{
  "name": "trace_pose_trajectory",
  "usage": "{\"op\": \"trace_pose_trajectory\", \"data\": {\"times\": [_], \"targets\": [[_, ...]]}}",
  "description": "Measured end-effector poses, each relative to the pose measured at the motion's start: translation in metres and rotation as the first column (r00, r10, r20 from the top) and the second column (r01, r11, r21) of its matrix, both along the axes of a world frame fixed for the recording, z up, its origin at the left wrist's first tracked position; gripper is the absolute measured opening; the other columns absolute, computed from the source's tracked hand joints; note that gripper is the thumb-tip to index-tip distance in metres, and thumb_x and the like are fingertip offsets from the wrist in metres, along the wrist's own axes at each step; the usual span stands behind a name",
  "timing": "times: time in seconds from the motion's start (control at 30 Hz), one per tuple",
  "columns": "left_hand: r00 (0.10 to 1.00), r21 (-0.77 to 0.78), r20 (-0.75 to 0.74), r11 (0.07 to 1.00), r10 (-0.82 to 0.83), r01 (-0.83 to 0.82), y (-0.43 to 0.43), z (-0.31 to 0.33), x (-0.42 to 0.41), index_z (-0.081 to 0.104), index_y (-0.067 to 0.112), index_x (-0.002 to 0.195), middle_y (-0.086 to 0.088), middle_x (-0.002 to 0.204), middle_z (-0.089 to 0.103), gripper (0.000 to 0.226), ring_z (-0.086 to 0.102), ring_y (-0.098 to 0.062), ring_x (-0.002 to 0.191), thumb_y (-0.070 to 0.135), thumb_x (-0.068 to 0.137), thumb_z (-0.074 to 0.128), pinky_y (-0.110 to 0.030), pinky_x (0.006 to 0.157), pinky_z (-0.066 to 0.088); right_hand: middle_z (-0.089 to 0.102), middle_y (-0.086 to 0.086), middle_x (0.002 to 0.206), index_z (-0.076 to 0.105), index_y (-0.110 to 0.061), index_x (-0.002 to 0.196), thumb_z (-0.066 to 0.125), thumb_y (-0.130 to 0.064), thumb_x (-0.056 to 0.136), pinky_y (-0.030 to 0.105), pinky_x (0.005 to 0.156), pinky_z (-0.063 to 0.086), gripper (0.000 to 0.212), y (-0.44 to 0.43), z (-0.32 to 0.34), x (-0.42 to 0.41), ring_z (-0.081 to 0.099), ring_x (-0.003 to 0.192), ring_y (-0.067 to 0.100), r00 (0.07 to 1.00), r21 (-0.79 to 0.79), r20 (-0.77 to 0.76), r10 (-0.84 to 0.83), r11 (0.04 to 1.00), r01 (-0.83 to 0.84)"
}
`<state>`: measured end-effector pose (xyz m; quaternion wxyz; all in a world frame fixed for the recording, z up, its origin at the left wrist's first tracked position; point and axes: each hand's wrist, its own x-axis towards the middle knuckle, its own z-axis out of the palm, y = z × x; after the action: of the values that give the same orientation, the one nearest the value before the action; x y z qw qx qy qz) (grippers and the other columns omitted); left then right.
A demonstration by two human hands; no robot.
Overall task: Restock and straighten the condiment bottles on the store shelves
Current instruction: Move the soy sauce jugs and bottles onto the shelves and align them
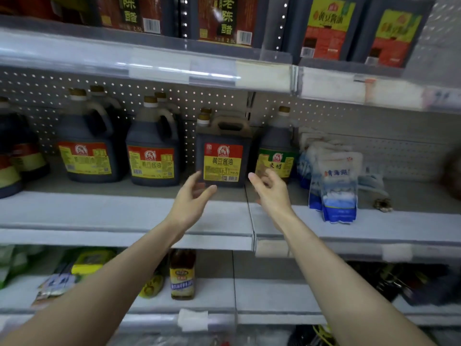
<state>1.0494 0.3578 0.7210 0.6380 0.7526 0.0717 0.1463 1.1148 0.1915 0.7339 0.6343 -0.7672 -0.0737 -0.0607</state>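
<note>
The person is reaching both arms toward the square soy sauce jug (pixel 222 156). It is standing well back on the middle shelf (pixel 124 211), between a round soy sauce jug (pixel 152 151) on one side and a green-labelled vinegar jug (pixel 278 151) close on the other. The left hand (pixel 190 196) and right hand (pixel 272 193) are hovering just in front of its lower corners, fingers (pixel 257 183) spread and loosely bent, holding nothing. I cannot tell whether either is touching the jug yet.

The jug looks heavy and smooth-sided, so hands squeezing only the flat faces may be slipping as it comes forward, and a tug low down could be tipping it. The right hand is heading into a tight gap, where its knuckles could be knocking the vinegar jug toward the salt bags (pixel 336 181) leaning beyond it. Dragged too far, the jug could be going over the shelf lip.
</note>
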Motion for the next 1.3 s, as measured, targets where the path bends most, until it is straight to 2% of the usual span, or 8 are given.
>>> {"op": "trace_pose_trajectory", "data": {"times": [0.37, 0.5, 0.67, 0.8, 1.0, 1.1, 1.23, 1.3], "targets": [[0.996, 0.000, -0.060, 0.998, 0.060, -0.060, -0.086, -0.063, -0.140, 0.039, 0.016, 0.144, -0.006, 0.118, 0.059, 0.060, 0.059, -0.007, 0.097, 0.024, 0.090, 0.064, -0.016, 0.080, 0.045, 0.061, -0.006, 0.110, 0.052, -0.018, 0.134, 0.060, -0.032, 0.094, 0.043, 0.100, 0.048, 0.044, -0.085, -0.052, -0.128, 0.061, 0.110, 0.019, 0.988, -0.071, -0.069, 0.140, 0.987, -0.145], [0.988, -0.020, -0.141, 0.998, 0.057, -0.060, -0.103, -0.108, -0.175, 0.040, 0.017, 0.143, -0.005, 0.116, 0.058, 0.059, 0.059, -0.002, 0.091, 0.025, 0.090, 0.065, -0.011, 0.070, 0.044, 0.065, -0.003, 0.104, 0.055, -0.016, 0.130, 0.060, -0.028, 0.094, 0.034, 0.086, 0.052, 0.038, -0.101, -0.090, -0.164, 0.064, 0.100, 0.017, 0.976, -0.037, -0.138, 0.169, 0.984, -0.175], [0.965, -0.061, -0.260, 0.997, 0.037, -0.055, -0.123, -0.187, -0.215, 0.040, 0.015, 0.141, 0.008, 0.101, 0.062, 0.056, 0.061, 0.008, 0.079, 0.022, 0.091, 0.063, -0.010, 0.066, 0.045, 0.068, 0.000, 0.106, 0.059, -0.026, 0.116, 0.062, -0.033, 0.092, 0.037, 0.091, 0.053, 0.025, -0.115, -0.187, -0.202, 0.066, 0.099, 0.018, 0.948, -0.049, -0.279, 0.153, 0.984, -0.173], [0.917, -0.095, -0.398, 0.994, 0.011, -0.053, -0.134, -0.273, -0.251, 0.042, 0.014, 0.140, -0.003, 0.109, 0.061, 0.053, 0.062, -0.008, 0.091, 0.021, 0.092, 0.063, -0.014, 0.072, 0.049, 0.069, 0.000, 0.104, 0.060, -0.024, 0.111, 0.063, -0.031, 0.092, 0.037, 0.088, 0.052, 0.020, -0.126, -0.283, -0.236, 0.066, 0.100, 0.022, 0.906, -0.067, -0.408, 0.115, 0.986, -0.155], [0.815, -0.104, -0.579, 0.992, 0.003, -0.078, -0.150, -0.416, -0.317, 0.048, 0.006, 0.132, -0.008, 0.099, 0.063, 0.044, 0.059, -0.004, 0.078, 0.015, 0.092, 0.062, -0.009, 0.067, 0.047, 0.067, 0.000, 0.095, 0.064, -0.015, 0.110, 0.064, -0.025, 0.092, 0.040, 0.088, 0.051, 0.021, -0.154, -0.437, -0.304, 0.066, 0.101, 0.026, 0.800, -0.124, -0.598, 0.041, 0.982, -0.143], [0.761, -0.115, -0.648, 0.992, -0.034, -0.054, -0.163, -0.476, -0.346, 0.046, 0.014, 0.125, -0.006, 0.093, 0.061, 0.035, 0.055, 0.003, 0.059, 0.012, 0.093, 0.060, -0.009, 0.054, 0.043, 0.067, 0.005, 0.094, 0.065, -0.011, 0.110, 0.063, -0.024, 0.093, 0.031, 0.075, 0.052, 0.021, -0.168, -0.499, -0.338, 0.064, 0.093, 0.020, 0.753, -0.137, -0.658, 0.016, 0.980, -0.141], [0.670, -0.112, -0.741, 0.993, -0.053, -0.046, -0.182, -0.555, -0.386, 0.051, 0.007, 0.126, -0.005, 0.092, 0.059, 0.037, 0.054, -0.003, 0.066, 0.015, 0.092, 0.063, -0.011, 0.058, 0.042, 0.064, -0.003, 0.087, 0.062, -0.008, 0.105, 0.062, -0.013, 0.093, 0.008, 0.068, 0.044, 0.013, -0.193, -0.573, -0.386, 0.060, 0.075, -0.005, 0.719, -0.178, -0.694, -0.033, 0.976, -0.127], [0.629, -0.132, -0.773, 0.991, -0.084, -0.030, -0.189, -0.586, -0.401, 0.050, 0.009, 0.130, -0.002, 0.092, 0.060, 0.042, 0.056, -0.003, 0.071, 0.020, 0.092, 0.063, -0.014, 0.061, 0.042, 0.065, 0.000, 0.098, 0.060, -0.012, 0.106, 0.062, -0.013, 0.093, 0.010, 0.075, 0.046, 0.014, -0.203, -0.606, -0.404, 0.062, 0.086, 0.001, 0.665, -0.145, -0.745, -0.049, 0.985, -0.091]]}}
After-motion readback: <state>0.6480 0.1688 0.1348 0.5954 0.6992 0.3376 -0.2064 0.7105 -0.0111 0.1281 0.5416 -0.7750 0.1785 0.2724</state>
